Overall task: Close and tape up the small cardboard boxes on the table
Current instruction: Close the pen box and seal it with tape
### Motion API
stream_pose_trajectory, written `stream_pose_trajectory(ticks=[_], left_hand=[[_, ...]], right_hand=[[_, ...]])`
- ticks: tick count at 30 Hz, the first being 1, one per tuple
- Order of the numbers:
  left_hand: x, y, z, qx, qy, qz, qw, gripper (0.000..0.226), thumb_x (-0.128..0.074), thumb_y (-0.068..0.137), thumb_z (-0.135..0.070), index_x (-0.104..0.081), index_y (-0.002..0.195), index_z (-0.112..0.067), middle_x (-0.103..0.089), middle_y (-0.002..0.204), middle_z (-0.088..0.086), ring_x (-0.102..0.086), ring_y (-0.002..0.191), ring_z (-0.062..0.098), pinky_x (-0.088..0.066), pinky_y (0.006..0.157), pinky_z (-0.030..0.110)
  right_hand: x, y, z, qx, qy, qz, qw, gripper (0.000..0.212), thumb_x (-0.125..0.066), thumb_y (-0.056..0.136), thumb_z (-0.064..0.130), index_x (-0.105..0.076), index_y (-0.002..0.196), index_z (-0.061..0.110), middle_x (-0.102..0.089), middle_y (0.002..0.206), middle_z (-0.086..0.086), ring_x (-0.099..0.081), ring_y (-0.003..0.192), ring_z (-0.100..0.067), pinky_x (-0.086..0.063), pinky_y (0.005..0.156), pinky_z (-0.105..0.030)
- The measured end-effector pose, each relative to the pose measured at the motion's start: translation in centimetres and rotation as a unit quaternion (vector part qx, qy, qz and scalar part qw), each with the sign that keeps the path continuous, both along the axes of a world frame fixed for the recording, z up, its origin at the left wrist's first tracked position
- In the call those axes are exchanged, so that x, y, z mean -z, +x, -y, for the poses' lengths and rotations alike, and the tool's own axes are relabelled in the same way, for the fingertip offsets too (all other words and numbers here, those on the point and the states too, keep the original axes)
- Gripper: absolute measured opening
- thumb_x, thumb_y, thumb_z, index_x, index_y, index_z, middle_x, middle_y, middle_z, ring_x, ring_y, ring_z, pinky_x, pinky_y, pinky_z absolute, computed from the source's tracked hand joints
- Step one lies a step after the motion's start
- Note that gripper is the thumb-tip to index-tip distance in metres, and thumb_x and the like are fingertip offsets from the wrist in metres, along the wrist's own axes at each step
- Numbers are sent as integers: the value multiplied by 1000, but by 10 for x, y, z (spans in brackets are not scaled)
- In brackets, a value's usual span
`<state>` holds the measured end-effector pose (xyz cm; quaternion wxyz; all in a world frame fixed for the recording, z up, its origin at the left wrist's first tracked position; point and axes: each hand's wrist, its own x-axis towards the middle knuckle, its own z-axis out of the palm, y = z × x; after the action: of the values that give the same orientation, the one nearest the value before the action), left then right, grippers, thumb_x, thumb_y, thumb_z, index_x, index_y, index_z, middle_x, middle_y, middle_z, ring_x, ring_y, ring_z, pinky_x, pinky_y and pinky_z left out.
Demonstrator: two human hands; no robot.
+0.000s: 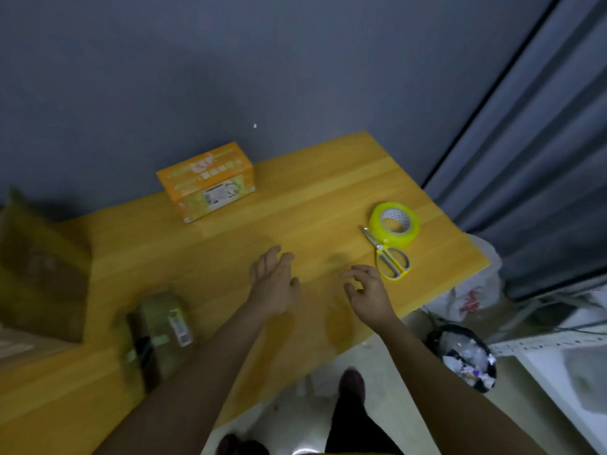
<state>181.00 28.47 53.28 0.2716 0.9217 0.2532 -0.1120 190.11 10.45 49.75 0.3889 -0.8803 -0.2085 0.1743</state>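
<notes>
Both hands, left hand (274, 284) and right hand (368, 292), empty with loose fingers over the worktop (312, 192); orange box (207, 180) at far left, probably light, stiff-walled, best held by its side faces.

Smooth wood-grain table (312, 192) — glossy tape roll (394, 223), printed cardboard box (205, 180)

Head camera, high, looking steeply down onto table (328, 192).

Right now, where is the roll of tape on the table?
In the head view the yellow-green tape roll lies flat on the table's right side, touching the scissors, beyond the empty right hand.
</notes>
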Motion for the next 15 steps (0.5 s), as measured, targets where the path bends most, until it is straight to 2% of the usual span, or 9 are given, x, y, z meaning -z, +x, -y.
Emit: stream_pose_trajectory(ticks=[3,5,7,10,15], left_hand=[[-2,54,39,-25,-35,2,999,49,-46,99,-27,-30,144,-20,-8,157,4,-6,145,26,-10,116,40],[-1,85,61,-33,-54,-4,998,49,-46,99,-27,-29,145,-19,-7,157,4,-6,145,26,-12,115,42],[2,110,78,-40,-69,-9,997,50,-46,99,-27,-28,145,-18,-9,156,5,-8,144,28,-16,115,44],[9,137,97,-46,-87,-25,995,51,-46,99,-26,-27,146,-17,-12,154,7,-11,143,29,-21,114,44],[23,171,105,-51,-108,-57,991,51,-45,99,-26,-27,146,-16,-17,151,6,-19,139,32,-31,108,49]], right_hand=[[-3,52,31,-17,-4,15,1000,19,-60,85,-5,-71,100,2,-54,113,-14,-54,112,-30,-46,92,-40],[-1,86,50,-48,-27,21,998,19,-60,87,-4,-70,102,1,-55,114,-18,-52,115,-34,-43,96,-39],[2,115,64,-71,-65,19,995,18,-60,90,2,-70,105,2,-54,120,-21,-51,118,-35,-42,97,-41],[10,151,73,-80,-126,25,988,19,-62,92,15,-70,105,3,-58,120,-21,-55,112,-35,-44,93,-45],[32,172,71,-126,-214,65,966,27,-52,98,27,-61,107,3,-55,114,-16,-50,107,-34,-42,80,-38]])
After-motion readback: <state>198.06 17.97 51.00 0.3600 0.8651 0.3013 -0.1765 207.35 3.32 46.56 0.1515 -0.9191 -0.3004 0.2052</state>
